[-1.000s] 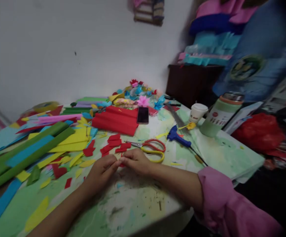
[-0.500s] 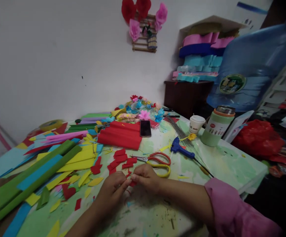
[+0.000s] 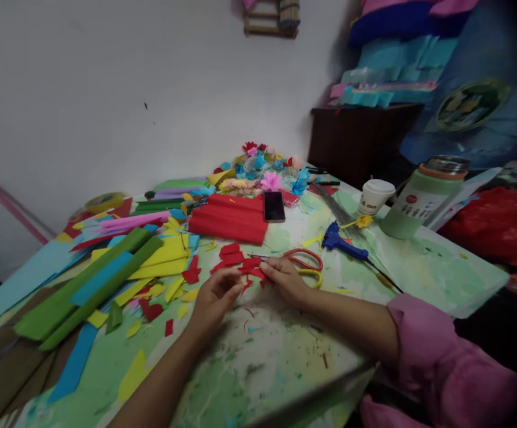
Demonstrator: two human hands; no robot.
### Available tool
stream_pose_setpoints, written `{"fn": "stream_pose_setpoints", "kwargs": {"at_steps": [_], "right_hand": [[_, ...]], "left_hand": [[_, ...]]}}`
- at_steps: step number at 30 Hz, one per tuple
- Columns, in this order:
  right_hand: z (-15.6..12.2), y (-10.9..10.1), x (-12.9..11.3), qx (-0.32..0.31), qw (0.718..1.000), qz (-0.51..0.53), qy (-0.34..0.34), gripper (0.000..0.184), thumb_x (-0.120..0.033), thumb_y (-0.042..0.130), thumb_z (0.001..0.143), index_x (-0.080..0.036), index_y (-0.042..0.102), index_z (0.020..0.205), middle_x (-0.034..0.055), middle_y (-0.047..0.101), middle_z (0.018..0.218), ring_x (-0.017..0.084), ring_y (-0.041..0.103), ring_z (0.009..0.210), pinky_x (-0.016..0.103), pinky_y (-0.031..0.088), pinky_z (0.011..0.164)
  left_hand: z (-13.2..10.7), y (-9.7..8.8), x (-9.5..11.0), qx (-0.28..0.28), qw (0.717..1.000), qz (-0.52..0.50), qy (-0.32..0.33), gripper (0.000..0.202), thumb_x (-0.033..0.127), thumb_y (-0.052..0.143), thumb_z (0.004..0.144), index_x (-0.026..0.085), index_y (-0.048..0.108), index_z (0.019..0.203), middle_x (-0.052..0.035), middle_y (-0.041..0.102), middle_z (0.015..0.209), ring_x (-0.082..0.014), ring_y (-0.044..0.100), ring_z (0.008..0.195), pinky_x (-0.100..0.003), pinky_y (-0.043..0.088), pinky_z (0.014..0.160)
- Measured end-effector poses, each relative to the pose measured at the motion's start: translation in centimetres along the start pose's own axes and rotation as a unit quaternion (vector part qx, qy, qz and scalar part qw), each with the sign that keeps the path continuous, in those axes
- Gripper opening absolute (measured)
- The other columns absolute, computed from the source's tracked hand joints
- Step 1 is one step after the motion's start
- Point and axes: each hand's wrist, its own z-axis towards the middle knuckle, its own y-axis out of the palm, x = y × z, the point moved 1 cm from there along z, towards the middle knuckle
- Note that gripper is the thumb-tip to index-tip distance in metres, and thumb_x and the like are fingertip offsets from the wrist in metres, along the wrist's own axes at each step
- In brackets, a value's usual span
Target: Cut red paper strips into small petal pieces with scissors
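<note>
Left hand (image 3: 214, 297) and right hand (image 3: 285, 278) pinch a red paper scrap (image 3: 253, 273) between them, with scissors (image 3: 318, 261) at the right hand's two o'clock.

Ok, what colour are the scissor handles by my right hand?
One red, one yellow, on the scissors; head view shows it best.

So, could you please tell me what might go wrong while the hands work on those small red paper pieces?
1. The scissors lie right beside the right hand, blades toward the red paper pieces; a quick reach might nick a finger.
2. The pieces by the left hand are small and loose; a sweeping wrist could scatter them among the yellow scraps.
</note>
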Motion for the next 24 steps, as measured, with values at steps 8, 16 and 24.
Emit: {"fn": "stream_pose_setpoints", "kwargs": {"at_steps": [8, 16, 24], "right_hand": [[-0.8, 1.1, -0.1, -0.072, 0.997, 0.03, 0.021, 0.045, -0.055, 0.051, 0.083, -0.017, 0.05, 0.059, -0.0051, 0.042, 0.049, 0.008, 0.031, 0.045, 0.024, 0.023, 0.047], [-0.6, 1.1, 0.5, -0.083, 0.995, 0.052, 0.008, 0.043, -0.054, 0.051, 0.083, -0.016, 0.052, 0.062, -0.0052, 0.043, 0.049, 0.008, 0.031, 0.045, 0.024, 0.022, 0.048], [-0.6, 1.2, 0.6, -0.084, 0.996, 0.026, -0.011, 0.043, -0.053, 0.046, 0.086, -0.015, 0.056, 0.067, -0.0047, 0.043, 0.051, 0.008, 0.032, 0.046, 0.024, 0.022, 0.047]], "left_hand": [[-0.8, 2.7, -0.3, -0.033, 0.992, -0.117, -0.021, 0.034, 0.028, 0.074, 0.071, 0.018, 0.066, 0.102, -0.007, 0.068, 0.099, -0.0149, 0.063, 0.079, -0.026, 0.053, 0.072], [-0.8, 2.0, -0.1, -0.049, 0.992, -0.118, -0.004, 0.033, 0.023, 0.074, 0.07, 0.016, 0.068, 0.102, -0.0041, 0.07, 0.082, -0.0124, 0.062, 0.069, -0.025, 0.05, 0.067], [-0.5, 2.0, -0.6, -0.037, 0.992, -0.118, -0.003, 0.022, 0.023, 0.07, 0.073, 0.015, 0.068, 0.093, -0.0026, 0.067, 0.074, -0.0125, 0.061, 0.066, -0.025, 0.047, 0.065]]}}
